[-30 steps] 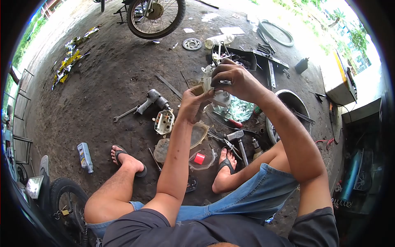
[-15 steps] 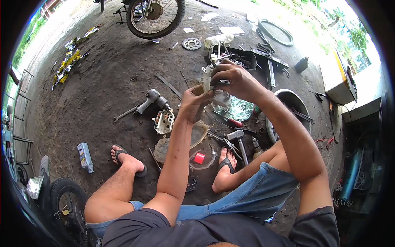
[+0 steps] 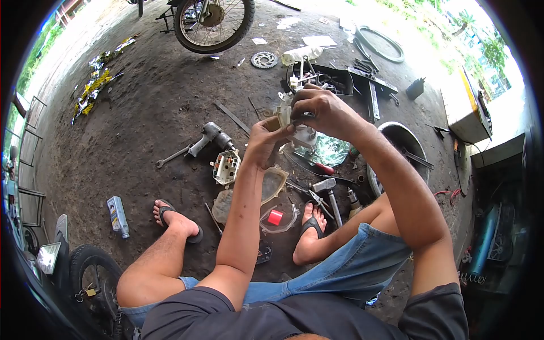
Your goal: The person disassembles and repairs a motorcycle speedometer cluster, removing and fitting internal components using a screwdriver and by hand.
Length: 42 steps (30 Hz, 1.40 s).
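Note:
My left hand (image 3: 266, 140) grips a whitish plastic housing (image 3: 306, 136) from its left side, thumb pointing to the right. Over the same housing, my right hand (image 3: 321, 109) is closed with its fingertips bent down against it; whatever small thing they may pinch is hidden. The housing is held up above the floor. Below it lie a crumpled clear plastic bag (image 3: 331, 149) and a red-handled screwdriver (image 3: 324, 169). Near my left forearm are a white casing (image 3: 226, 168) and a clear lens cover (image 3: 274, 185).
An impact wrench (image 3: 208, 139) and a spanner (image 3: 172, 157) lie left. A hammer (image 3: 324, 185) and pliers (image 3: 321, 202) lie by my right foot. A black tool tray (image 3: 335, 82), sprocket (image 3: 264, 60) and motorcycle wheel (image 3: 215, 25) are farther off. An oil bottle (image 3: 117, 217) lies at left.
My right hand has shifted very slightly, its fingers staying on the housing. The left hand keeps its hold, and the things on the floor are unmoved.

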{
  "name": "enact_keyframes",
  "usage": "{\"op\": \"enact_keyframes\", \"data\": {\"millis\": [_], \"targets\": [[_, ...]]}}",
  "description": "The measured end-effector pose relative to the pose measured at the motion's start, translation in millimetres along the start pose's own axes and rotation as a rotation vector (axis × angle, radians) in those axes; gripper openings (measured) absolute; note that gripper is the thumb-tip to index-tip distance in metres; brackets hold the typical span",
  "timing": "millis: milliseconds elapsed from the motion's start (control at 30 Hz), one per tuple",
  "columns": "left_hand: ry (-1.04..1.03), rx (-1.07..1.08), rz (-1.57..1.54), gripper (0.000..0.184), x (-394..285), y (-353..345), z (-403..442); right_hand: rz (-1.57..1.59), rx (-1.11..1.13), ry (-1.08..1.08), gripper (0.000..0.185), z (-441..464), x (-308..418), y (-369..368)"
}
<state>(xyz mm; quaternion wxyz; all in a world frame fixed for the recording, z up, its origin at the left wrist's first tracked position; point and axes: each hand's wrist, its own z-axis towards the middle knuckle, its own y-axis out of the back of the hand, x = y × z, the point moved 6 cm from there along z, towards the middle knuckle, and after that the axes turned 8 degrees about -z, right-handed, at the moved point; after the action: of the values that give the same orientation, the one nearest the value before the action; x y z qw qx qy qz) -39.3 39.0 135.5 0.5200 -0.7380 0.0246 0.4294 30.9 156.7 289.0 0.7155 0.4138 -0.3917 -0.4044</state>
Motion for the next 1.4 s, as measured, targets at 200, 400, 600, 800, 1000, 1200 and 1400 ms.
{"op": "enact_keyframes", "data": {"millis": [200, 400, 600, 800, 1000, 1200, 1400], "targets": [[0.002, 0.028, -0.056, 0.054, 0.5, -7.4, -1.7, -0.014, 0.058, 0.035, 0.013, -2.8, -0.7, -0.8], [0.005, 0.033, -0.047, 0.055, -0.8, -4.9, -0.8, -0.018, 0.086, -0.014, 0.018, -1.6, 1.8, -1.3], [0.006, 0.03, -0.053, 0.053, 0.2, -2.1, 0.4, -0.003, 0.04, 0.01, 0.017, -0.3, 3.0, -0.4], [0.001, 0.033, -0.048, 0.052, 1.0, -1.0, 1.0, 0.018, 0.051, 0.012, 0.017, -0.8, -0.8, -2.9], [0.004, 0.031, -0.057, 0.052, 0.6, -4.7, -1.6, 0.038, 0.052, 0.028, 0.017, -1.8, 3.4, 2.4], [0.006, 0.032, -0.058, 0.052, -2.1, -9.1, -3.8, 0.023, 0.085, 0.007, 0.022, -2.0, -0.7, -1.0], [0.009, 0.034, -0.092, 0.05, -0.3, -9.7, -3.1, 0.024, 0.059, -0.004, 0.021, -1.5, 2.9, 4.0]]}}
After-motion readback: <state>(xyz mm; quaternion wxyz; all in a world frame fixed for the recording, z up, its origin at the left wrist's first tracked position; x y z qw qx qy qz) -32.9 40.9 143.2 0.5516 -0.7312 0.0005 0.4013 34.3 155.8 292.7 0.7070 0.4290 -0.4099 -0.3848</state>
